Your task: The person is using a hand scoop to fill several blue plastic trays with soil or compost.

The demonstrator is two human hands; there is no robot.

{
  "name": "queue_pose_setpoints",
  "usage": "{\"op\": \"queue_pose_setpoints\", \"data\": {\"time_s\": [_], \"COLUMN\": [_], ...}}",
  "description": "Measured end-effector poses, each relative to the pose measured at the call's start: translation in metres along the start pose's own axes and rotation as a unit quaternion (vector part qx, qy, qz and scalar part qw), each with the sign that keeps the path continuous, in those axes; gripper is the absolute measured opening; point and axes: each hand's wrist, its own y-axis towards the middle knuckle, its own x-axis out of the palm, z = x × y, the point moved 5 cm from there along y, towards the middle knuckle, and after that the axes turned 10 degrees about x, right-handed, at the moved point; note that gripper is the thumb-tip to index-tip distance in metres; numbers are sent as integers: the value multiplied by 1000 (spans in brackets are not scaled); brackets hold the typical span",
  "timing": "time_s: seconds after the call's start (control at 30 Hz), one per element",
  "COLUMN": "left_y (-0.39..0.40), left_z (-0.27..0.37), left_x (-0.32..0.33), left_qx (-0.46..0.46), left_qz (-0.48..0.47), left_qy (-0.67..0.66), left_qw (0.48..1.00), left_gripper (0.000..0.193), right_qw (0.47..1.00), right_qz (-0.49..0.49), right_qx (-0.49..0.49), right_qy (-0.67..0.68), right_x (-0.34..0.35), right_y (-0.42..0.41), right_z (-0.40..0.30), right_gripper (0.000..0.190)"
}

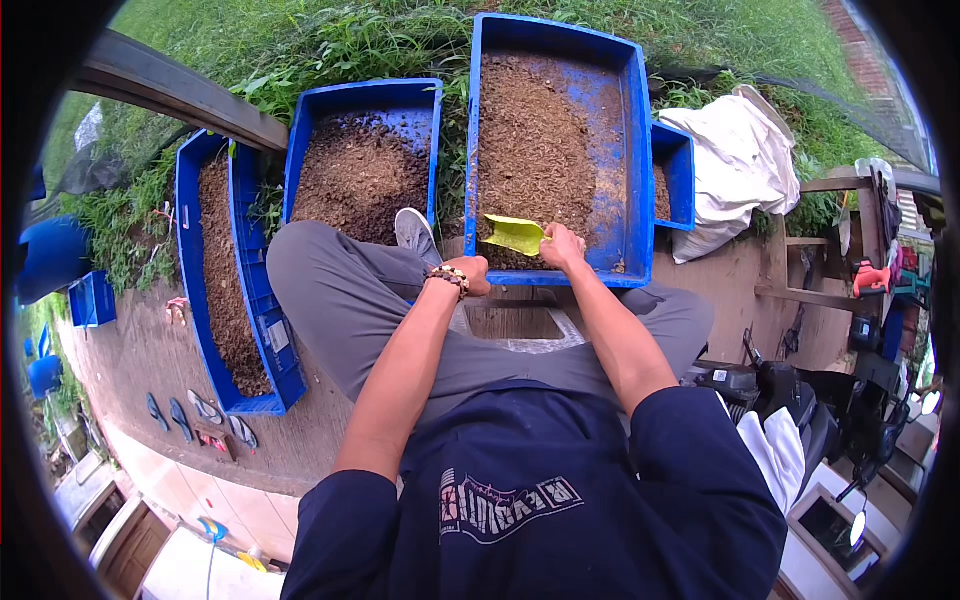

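Observation:
My right hand (562, 246) is closed around the handle of a yellow-green plastic scoop (516, 235). The scoop lies over brown crumbly material with many small larvae-like pieces (536, 142), near the close end of a large blue plastic crate (637, 172). In that crate the material is heaped to the left, and blue bottom shows at the right. My left hand (472, 275), with a beaded bracelet at the wrist, grips the crate's near left corner. The crate's near end is above my lap, by a stool-like frame with an opening (517, 322).
A second blue crate (437, 150) of brown material stands to the left, and a long narrow-looking one (217, 352) farther left. A small blue crate (686, 180) and a white sack (727, 157) are at the right. Sandals (180, 418) lie on the ground; a motorcycle (787, 390) stands at lower right.

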Motion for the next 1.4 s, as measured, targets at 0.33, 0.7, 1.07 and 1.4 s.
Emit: {"op": "queue_pose_setpoints", "data": {"time_s": [0.33,0.7,1.07,1.4], "left_y": [-5,-6,-7,-4], "left_z": [7,17,12,18], "left_x": [-3,-10,-6,-10], "left_qx": [6,9,18,23], "left_qz": [1,-30,-11,-22], "left_qy": [-7,7,-14,-12], "left_qw": [1000,999,1000,999], "left_gripper": [43,37,39,40], "right_qw": [996,992,998,994], "right_qz": [47,13,44,-44], "right_qx": [-73,-121,-19,82], "right_qy": [-6,-36,-43,-62], "right_x": [-6,-81,-108,-9], "right_y": [2,-33,-41,-19], "right_z": [-3,-97,-103,4], "right_gripper": [30,28,35,41]}}
